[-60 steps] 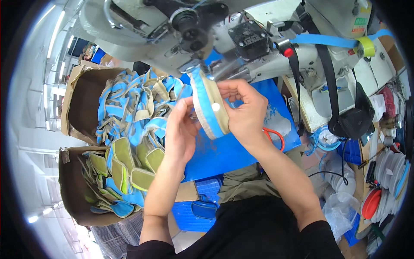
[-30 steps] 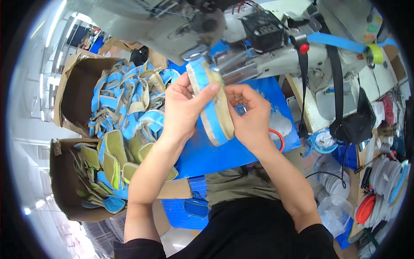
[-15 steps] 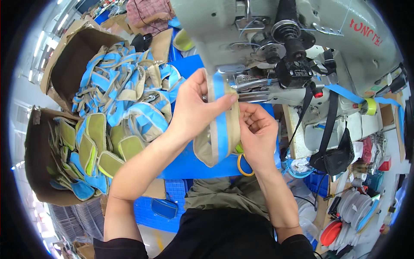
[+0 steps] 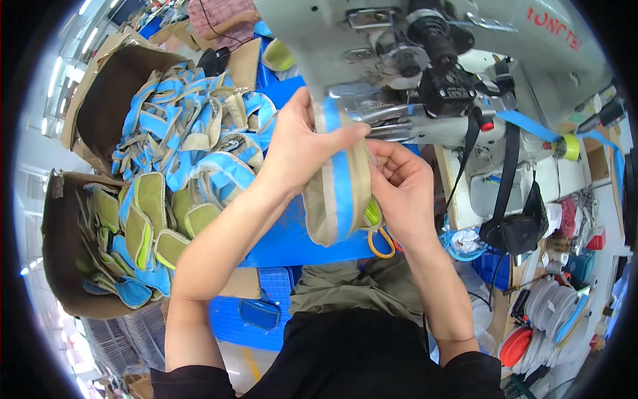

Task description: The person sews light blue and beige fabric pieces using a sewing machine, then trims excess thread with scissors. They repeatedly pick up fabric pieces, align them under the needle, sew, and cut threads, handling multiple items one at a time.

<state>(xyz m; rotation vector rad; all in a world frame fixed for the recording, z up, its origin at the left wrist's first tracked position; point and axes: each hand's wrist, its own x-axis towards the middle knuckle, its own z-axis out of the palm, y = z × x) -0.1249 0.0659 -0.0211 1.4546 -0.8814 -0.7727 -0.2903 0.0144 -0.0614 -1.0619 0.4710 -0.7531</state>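
Setting: sewing station, grey industrial sewing machine [image 4: 425, 60] over a blue work surface [image 4: 286, 239]
Left fingers: left hand [image 4: 299, 146] pinches the top of a tan pouch piece with blue binding [image 4: 335, 193], thumb pressed to forefinger
Right fingers: right hand [image 4: 402, 186] curled shut on the piece's right edge
Piece: held upright, just under the machine head, above the surface's near edge
Doing it well: I'd keep the binding flat and both grips close to the needle area
Around: orange-handled scissors [image 4: 382, 243] below; cardboard boxes of pouches [image 4: 139, 219] at the left edge
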